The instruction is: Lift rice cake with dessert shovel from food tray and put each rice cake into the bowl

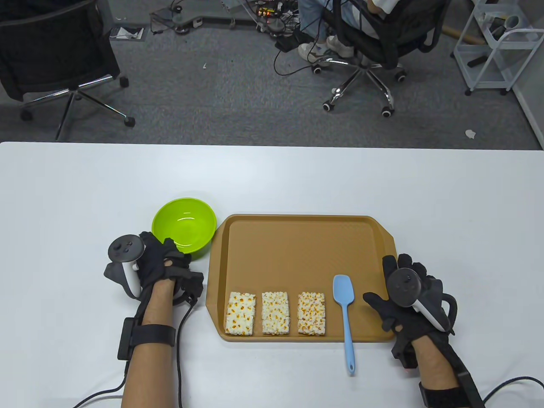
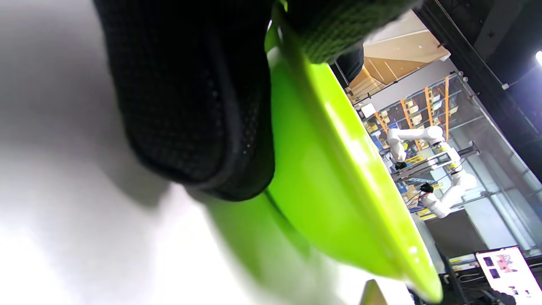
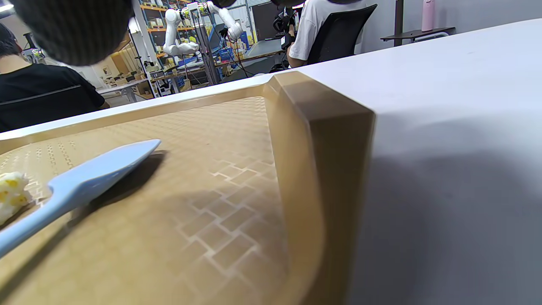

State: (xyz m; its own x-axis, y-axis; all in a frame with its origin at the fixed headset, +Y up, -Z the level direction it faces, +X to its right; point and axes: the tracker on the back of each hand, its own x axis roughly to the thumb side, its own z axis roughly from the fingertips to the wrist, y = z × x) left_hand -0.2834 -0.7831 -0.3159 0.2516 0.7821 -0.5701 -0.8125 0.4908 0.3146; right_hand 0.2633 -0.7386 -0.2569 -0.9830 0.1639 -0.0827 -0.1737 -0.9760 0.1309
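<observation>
Three rice cakes [image 1: 240, 313] [image 1: 275, 313] [image 1: 311, 313] lie in a row along the front of the brown food tray [image 1: 297, 238]. The light blue dessert shovel [image 1: 345, 297] lies to their right, blade on the tray, handle sticking out over the front rim onto the table. A green bowl [image 1: 184, 227] stands empty at the tray's left far corner. My left hand [image 1: 163, 259] holds the bowl's near-left side; in the left wrist view the glove [image 2: 190, 106] lies against the bowl [image 2: 330, 178]. My right hand [image 1: 395, 293] rests open beside the tray's right rim, holding nothing.
The white table [image 1: 63, 204] stretches wide on both sides. Glove cables [image 1: 180, 340] trail toward the near edge. Beyond the far edge are office chairs [image 1: 55, 63], a seated person [image 1: 335, 25] and a white cart [image 1: 497, 51].
</observation>
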